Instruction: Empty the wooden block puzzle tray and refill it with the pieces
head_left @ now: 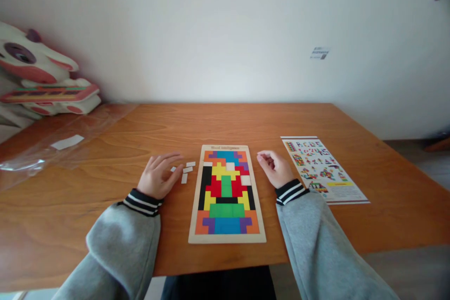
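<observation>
A wooden puzzle board [227, 239] lies flat before me, filled with coloured blocks in red, yellow, green, blue, orange, purple, black and white. Left of the board lie several small white blocks [186, 170] on the table. My left hand [159, 175] rests flat beside them with fingers stretched out, fingertips close to the white blocks. My right hand [276, 168] rests on the table just right of the board, fingers curled inward; I cannot make out anything in it.
A printed pattern sheet [321, 168] lies right of the board. A clear plastic bag [52, 145] with a white label lies at the far left. A plush toy [38, 77] sits against the wall. The wooden table [386, 215] ends close in front.
</observation>
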The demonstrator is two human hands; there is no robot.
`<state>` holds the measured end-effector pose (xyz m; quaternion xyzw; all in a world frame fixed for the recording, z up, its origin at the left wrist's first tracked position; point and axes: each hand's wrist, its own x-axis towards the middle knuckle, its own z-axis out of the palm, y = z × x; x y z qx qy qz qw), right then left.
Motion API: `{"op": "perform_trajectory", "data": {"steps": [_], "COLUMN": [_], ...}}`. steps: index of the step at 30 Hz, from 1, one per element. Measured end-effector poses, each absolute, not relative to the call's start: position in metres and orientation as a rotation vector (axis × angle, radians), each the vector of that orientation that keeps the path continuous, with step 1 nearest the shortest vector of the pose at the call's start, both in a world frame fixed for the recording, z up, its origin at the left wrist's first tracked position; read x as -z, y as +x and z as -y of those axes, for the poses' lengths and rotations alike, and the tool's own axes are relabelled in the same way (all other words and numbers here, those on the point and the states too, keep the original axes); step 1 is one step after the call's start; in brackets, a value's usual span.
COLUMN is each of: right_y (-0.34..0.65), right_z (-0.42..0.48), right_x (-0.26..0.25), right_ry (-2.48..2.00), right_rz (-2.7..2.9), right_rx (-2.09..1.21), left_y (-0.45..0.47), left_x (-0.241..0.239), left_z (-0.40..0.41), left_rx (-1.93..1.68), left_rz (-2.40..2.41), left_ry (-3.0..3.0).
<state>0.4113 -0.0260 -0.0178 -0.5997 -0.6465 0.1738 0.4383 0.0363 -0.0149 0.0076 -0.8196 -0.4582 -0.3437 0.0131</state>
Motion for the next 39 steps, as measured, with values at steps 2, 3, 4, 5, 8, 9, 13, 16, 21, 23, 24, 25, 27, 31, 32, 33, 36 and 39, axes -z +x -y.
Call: {"op": "perform_trajectory", "data": {"steps": [2,3,4,5,8,9,13,16,21,23,24,25,27,31,32,33,36,39], "right_y": [0.412,0.412,0.412,0.412,0.409,0.408,0.403,0.399,0.396,0.394,0.392,0.391,0.387,0.380,0.378,0.376,0.369,0.358], "right_z": [0.034,0.038,0.042,0.046,0.059,0.063,0.084,0.099,0.114,0.118,0.120,0.122,0.126,0.132,0.133,0.133,0.136,0.140], "right_x": [0.020,0.021,0.021,0.021,0.021,0.020,0.022,0.027,0.031,0.029,0.028,0.027,0.026,0.027,0.028,0.028,0.030,0.030], "right_ry": [-1.505,-1.512,-1.521,-1.531,-1.550,-1.550,-1.531,-1.524,-1.504,-1.473,-1.460,-1.452,-1.463,-1.536,-1.553,-1.570,-1.622,-1.677], "right_rz": [1.565,1.541,1.533,1.532,1.526,1.529,1.569,1.579,1.648,1.774,1.842,1.902,1.989,2.063,2.072,2.079,2.099,2.105], "right_rx": [-0.392,-0.372,-0.365,-0.369,-0.373,-0.374,-0.383,-0.353,-0.286,-0.229,-0.194,-0.157,-0.091,0.007,0.021,0.032,0.058,0.078], "left_y": [0.018,0.013,0.009,0.008,0.014,0.019,0.043,0.054,0.050,0.046,0.043,0.041,0.036,0.022,0.018,0.014,0.004,-0.001], "left_x": [0.001,0.005,0.009,0.012,0.015,0.015,0.017,0.024,0.033,0.034,0.034,0.034,0.033,0.031,0.031,0.031,0.032,0.032], "left_z": [0.023,0.027,0.031,0.035,0.042,0.042,0.036,0.030,0.035,0.043,0.047,0.051,0.057,0.066,0.068,0.069,0.073,0.075], "left_rx": [0.960,0.897,0.827,0.775,0.682,0.667,0.593,0.544,0.680,0.777,0.820,0.854,0.875,0.864,0.876,0.892,0.941,0.984], "left_rz": [1.485,1.522,1.546,1.553,1.483,1.448,1.293,1.341,1.366,1.357,1.344,1.330,1.299,1.279,1.282,1.287,1.323,1.341], "left_ry": [-2.537,-2.527,-2.533,-2.551,-2.666,-2.711,-2.874,-2.846,-2.814,-2.804,-2.802,-2.802,-2.821,-2.863,-2.866,-2.865,-2.848,-2.837]}}
